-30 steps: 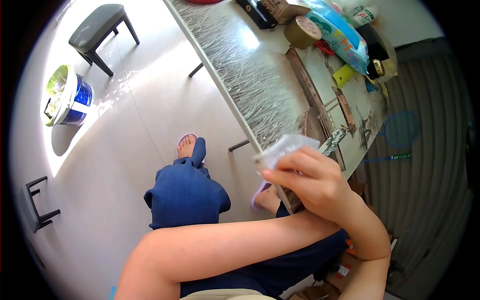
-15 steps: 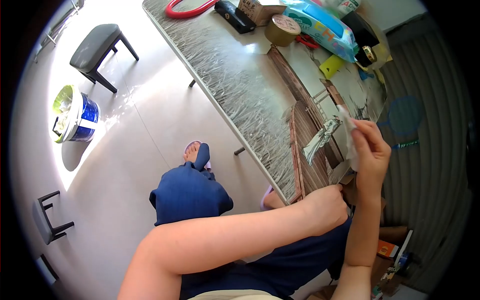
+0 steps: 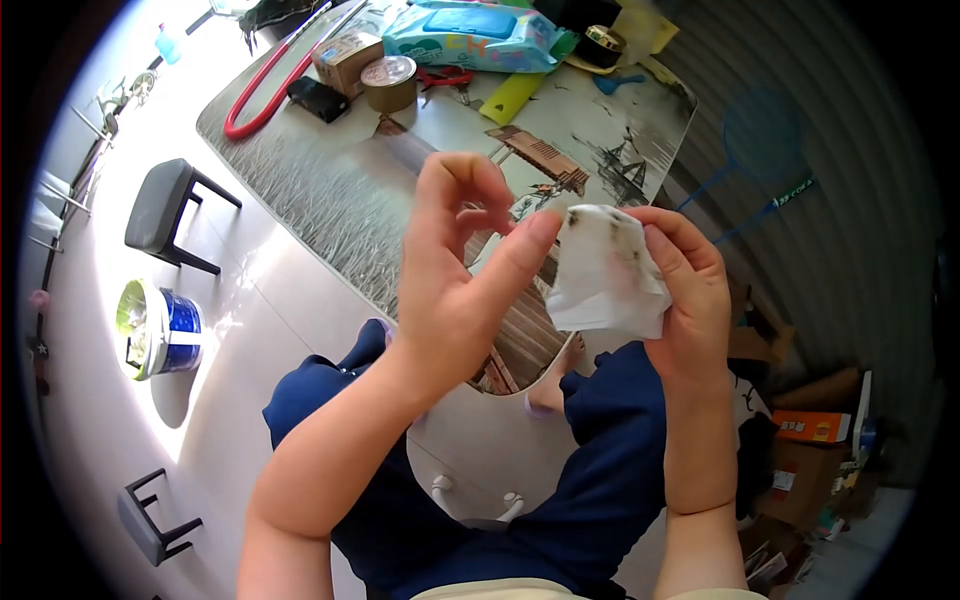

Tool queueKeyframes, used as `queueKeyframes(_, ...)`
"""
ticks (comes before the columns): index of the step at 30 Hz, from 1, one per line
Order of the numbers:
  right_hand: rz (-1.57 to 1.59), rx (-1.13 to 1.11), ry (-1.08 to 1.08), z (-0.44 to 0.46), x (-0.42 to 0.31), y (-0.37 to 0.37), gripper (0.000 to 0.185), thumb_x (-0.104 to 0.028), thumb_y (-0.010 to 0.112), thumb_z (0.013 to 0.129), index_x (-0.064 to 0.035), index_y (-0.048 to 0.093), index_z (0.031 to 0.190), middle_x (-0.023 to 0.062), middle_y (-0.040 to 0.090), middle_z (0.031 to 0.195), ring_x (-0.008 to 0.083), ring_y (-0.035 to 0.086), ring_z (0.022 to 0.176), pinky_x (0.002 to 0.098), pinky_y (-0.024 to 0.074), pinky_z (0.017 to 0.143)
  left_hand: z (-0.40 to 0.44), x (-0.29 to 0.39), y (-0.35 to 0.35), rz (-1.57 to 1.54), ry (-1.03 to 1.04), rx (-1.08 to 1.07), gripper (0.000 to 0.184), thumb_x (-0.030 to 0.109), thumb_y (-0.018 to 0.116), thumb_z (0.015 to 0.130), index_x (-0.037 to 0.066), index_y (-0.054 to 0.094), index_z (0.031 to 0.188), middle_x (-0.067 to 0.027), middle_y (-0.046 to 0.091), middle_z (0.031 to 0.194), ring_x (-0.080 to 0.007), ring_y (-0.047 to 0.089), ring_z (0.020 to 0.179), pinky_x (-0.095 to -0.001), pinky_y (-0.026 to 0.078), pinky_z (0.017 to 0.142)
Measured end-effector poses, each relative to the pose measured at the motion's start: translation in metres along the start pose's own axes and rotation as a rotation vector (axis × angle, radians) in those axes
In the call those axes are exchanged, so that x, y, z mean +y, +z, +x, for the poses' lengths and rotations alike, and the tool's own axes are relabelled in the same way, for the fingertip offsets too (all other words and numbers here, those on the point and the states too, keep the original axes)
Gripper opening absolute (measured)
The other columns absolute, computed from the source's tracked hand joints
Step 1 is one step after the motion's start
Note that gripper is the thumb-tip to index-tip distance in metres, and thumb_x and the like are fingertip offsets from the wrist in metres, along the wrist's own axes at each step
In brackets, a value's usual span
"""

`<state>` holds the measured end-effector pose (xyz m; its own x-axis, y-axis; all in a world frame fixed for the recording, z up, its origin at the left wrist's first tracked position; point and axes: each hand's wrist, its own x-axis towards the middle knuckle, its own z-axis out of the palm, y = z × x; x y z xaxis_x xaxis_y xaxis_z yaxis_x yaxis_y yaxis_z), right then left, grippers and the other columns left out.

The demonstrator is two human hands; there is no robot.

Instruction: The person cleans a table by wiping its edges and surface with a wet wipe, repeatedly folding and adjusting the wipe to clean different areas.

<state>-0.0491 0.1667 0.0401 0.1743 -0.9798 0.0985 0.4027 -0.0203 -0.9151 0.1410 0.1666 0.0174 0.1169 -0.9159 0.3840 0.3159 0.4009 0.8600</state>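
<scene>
A white wipe [image 3: 603,275] with dark smudges along its upper part hangs over the table's near end. My right hand [image 3: 690,285] pinches its right side between thumb and fingers. Left of it is my left hand [image 3: 455,265], fingers curled and thumb stretched toward the wipe's upper left edge; a gap shows between thumb and fingers, and nothing is visible in them. Behind both hands lies the printed tabletop [image 3: 340,215], with a pavilion picture on it.
On the table's far side are a wipes pack [image 3: 475,38], a round tin [image 3: 389,84], a small box [image 3: 347,62], red scissors [image 3: 445,76] and a red-handled loop [image 3: 262,105]. A stool [image 3: 160,210] and bucket [image 3: 165,330] stand left; cartons [image 3: 800,485] lie right.
The view has turned toward the table's middle. My left hand has risen from the table's near corner to beside the wipe. The wipe, still in my right hand, is now spread wider.
</scene>
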Motion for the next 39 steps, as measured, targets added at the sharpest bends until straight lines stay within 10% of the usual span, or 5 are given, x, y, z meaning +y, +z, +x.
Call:
queueKeyframes(7,-0.082,-0.005,-0.093,0.001,-0.006,-0.004,0.015,-0.007,0.057,0.099,0.0013,0.065,0.109,0.0043,0.069,0.097,0.0079,0.063,0.089,0.0220,0.0512,0.080,-0.001,0.008,0.001,-0.067,-0.517,-0.342,0.031,0.012,0.074,0.089,0.002,0.059,0.114,-0.0043,0.066,0.104,-0.0114,0.062,0.100,-0.0295,0.048,0.094)
queueKeyframes(16,-0.107,-0.082,-0.037,0.006,-0.013,-0.013,0.018,-0.013,0.067,0.092,0.0003,0.066,0.103,0.0034,0.069,0.095,0.0102,0.064,0.089,0.0228,0.0483,0.082,-0.012,0.017,0.007,0.345,-0.245,-0.275,0.014,0.000,0.066,0.092,0.000,0.060,0.104,-0.0050,0.067,0.091,-0.0067,0.063,0.084,-0.0213,0.049,0.072)
queueKeyframes(22,-0.572,-0.237,-0.264,-0.004,-0.009,-0.003,0.019,0.000,0.076,0.081,-0.0005,0.067,0.098,0.0042,0.067,0.094,0.0095,0.064,0.083,0.0274,0.0510,0.072,-0.019,0.028,0.002,0.426,-0.147,-0.177,0.020,-0.001,0.065,0.089,-0.001,0.059,0.108,-0.0056,0.068,0.091,-0.0092,0.064,0.084,-0.0214,0.049,0.073)
queueKeyframes(27,-0.586,-0.161,-0.606,-0.006,0.009,0.015,0.014,-0.008,0.070,0.081,-0.0055,0.061,0.091,0.0117,0.065,0.083,0.0331,0.064,0.086,0.0422,0.0521,0.077,-0.018,0.036,-0.023,0.245,-0.162,-0.041,0.028,0.003,0.063,0.087,0.002,0.056,0.114,-0.0080,0.066,0.095,-0.0127,0.063,0.082,-0.0231,0.050,0.074)
queueKeyframes(39,-0.457,-0.202,-0.485,-0.016,0.001,0.025,0.016,-0.019,0.069,0.086,-0.0024,0.068,0.089,0.0128,0.068,0.074,0.0312,0.067,0.076,0.0407,0.0516,0.078,-0.046,0.041,-0.013,0.611,0.354,-0.039,0.005,0.004,0.054,0.097,0.005,0.057,0.094,-0.0105,0.063,0.083,-0.0149,0.060,0.078,-0.0245,0.049,0.073)
